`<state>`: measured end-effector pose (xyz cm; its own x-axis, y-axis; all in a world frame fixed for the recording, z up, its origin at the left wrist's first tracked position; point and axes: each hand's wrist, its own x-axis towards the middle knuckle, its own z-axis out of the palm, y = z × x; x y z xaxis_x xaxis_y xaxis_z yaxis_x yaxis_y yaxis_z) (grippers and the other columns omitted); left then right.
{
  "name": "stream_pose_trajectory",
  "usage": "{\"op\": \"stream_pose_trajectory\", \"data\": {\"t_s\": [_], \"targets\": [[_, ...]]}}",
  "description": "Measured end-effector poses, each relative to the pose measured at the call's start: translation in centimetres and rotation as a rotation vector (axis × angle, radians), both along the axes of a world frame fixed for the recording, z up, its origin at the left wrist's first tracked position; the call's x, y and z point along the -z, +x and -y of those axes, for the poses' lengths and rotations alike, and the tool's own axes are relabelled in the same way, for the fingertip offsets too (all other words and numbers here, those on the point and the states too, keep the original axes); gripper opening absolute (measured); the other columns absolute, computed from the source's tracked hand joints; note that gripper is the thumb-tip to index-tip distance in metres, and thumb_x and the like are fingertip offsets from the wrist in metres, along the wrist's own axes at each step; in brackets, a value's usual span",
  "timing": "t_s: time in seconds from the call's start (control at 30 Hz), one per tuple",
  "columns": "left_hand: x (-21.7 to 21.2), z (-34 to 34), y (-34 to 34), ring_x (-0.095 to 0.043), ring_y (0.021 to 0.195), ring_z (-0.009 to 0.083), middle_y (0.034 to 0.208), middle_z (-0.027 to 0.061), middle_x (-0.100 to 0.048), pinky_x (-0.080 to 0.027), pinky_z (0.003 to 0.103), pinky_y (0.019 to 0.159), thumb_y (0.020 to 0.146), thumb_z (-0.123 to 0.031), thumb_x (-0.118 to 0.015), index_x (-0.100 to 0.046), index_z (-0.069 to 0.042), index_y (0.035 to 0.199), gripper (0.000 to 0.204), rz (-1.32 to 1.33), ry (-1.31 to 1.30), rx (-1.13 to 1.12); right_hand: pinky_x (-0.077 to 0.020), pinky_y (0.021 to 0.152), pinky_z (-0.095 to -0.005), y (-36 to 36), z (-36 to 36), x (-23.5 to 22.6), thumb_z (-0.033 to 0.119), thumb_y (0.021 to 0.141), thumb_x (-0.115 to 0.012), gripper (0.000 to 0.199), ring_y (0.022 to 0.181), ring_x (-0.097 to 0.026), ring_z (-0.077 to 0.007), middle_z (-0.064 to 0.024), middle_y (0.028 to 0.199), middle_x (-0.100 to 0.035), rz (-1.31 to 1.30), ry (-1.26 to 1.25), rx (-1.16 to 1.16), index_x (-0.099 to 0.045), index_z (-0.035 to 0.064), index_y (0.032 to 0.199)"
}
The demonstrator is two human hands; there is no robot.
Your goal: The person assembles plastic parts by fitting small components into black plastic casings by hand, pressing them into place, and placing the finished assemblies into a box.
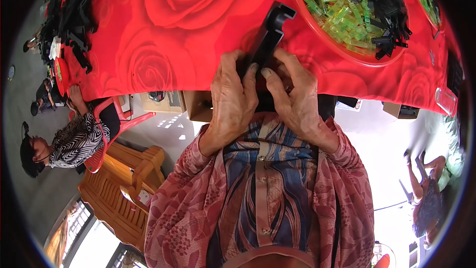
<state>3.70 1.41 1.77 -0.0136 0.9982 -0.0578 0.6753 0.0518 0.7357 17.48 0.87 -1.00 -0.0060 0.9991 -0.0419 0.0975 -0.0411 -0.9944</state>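
Black hook-ended plastic bar, its near end pinched by left hand and right hand over the red rose-print tablecloth, seems light, stiff, slightly slippery (smooth-faced); long edges suit gripping.

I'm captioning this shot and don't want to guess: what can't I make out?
- Head view: the black part's lower end, covered by the left hand and right hand.
- Head view: the red basin's far side, cut off by the top edge.
- Head view: how far the black pile extends, cut off by the top edge.
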Motion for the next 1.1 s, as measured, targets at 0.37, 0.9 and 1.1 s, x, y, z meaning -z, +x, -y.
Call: {"op": "stream_pose_trajectory", "data": {"t_s": [0.37,0.9,1.1], "targets": [[0.5,-1.2,-0.4,-0.059,0.078,0.0170,0.086,0.0135,-0.064,-0.049,0.032,0.070,0.101,-0.007,-0.053,-0.053,0.005,0.117,0.021,0.512,0.089,-0.261,-0.0499,0.071,-0.0340,-2.7,-2.8,-1.5,0.008,0.087,-0.071,0.036,0.077,-0.062,-0.0240,-0.0181,0.096,-0.064,0.029,0.141,-0.032,-0.058,-0.0069,0.117],[0.0,-1.6,-1.8,-0.059,0.069,0.0138,0.077,0.0114,-0.062,-0.047,0.031,0.060,0.102,-0.017,-0.058,-0.053,0.004,0.103,0.022,0.714,0.000,-0.270,-0.0520,0.076,-0.0248,-2.6,-4.9,-4.5,-0.003,0.094,-0.060,0.033,0.085,-0.062,-0.0117,-0.0094,0.103,-0.064,-0.228,-0.143,-0.154,-0.053,-0.0052,0.126],[-1.5,-1.5,-3.0,-0.055,0.071,0.0097,0.077,0.0054,-0.060,-0.046,0.027,0.063,0.102,-0.015,-0.056,-0.055,0.003,0.106,0.018,0.568,-0.080,-0.190,-0.0519,0.078,-0.0255,-2.5,-4.6,-4.4,-0.005,0.093,-0.059,0.034,0.089,-0.063,-0.0126,-0.0098,0.107,-0.063,-0.217,-0.056,-0.240,-0.053,-0.0056,0.127]]}}
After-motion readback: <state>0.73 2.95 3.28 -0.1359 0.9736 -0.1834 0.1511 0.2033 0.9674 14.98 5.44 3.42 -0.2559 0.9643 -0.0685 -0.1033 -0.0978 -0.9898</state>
